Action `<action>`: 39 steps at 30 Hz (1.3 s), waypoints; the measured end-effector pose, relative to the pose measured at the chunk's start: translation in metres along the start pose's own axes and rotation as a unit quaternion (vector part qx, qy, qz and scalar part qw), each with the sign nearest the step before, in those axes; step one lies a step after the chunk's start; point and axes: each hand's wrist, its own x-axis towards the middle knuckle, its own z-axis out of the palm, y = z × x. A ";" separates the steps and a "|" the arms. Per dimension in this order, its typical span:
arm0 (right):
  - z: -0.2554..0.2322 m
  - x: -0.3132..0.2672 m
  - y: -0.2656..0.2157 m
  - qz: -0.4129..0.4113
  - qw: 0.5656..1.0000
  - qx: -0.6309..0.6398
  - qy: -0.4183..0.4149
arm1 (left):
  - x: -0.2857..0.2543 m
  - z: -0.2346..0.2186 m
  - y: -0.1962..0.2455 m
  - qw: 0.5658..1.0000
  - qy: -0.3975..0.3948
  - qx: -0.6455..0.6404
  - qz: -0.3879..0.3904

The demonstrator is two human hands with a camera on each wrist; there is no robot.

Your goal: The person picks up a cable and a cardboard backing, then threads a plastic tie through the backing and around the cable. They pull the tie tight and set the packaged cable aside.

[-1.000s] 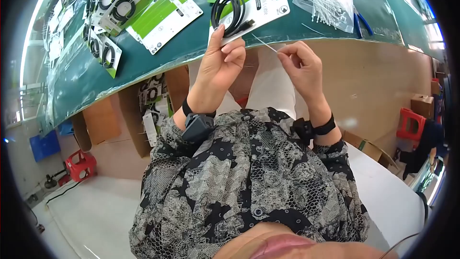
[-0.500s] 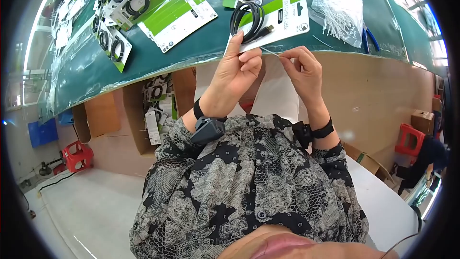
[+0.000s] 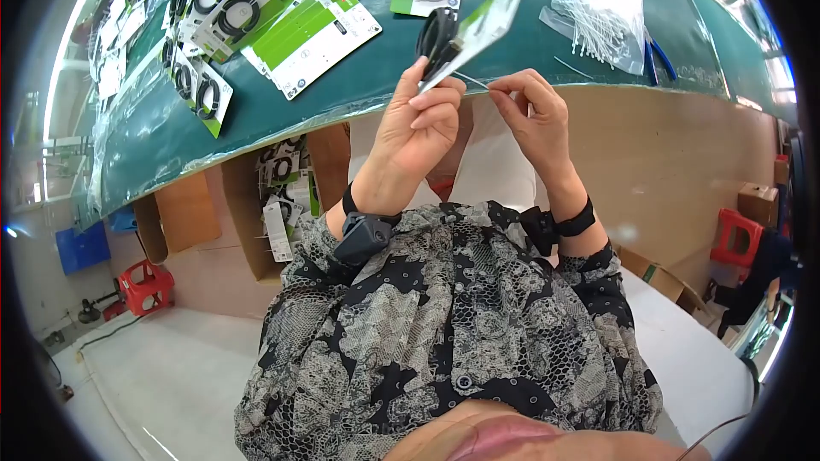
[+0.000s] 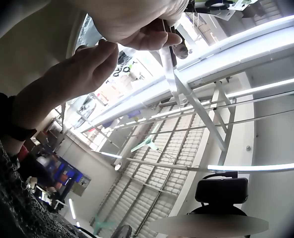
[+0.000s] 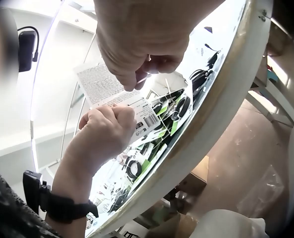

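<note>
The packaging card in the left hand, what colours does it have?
The packaging card is green and white on its front, seen best in the head view; the left hand grips it.

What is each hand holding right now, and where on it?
The left hand grips the cable's packaging card at its lower corner, tilted up off the table. The right hand pinches one end of a thin white cable tie.

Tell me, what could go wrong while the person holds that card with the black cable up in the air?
The left hand pinches only the bottom corner of the tilted card, so it might slip and fall. The right hand pinches a very thin tie, which looks easy to drop. The coiled cable might slide loose if it is not yet fastened.
</note>
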 end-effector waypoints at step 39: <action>0.015 0.000 -0.020 0.078 0.977 0.197 0.028 | 0.002 -0.009 0.002 0.846 0.005 0.497 0.196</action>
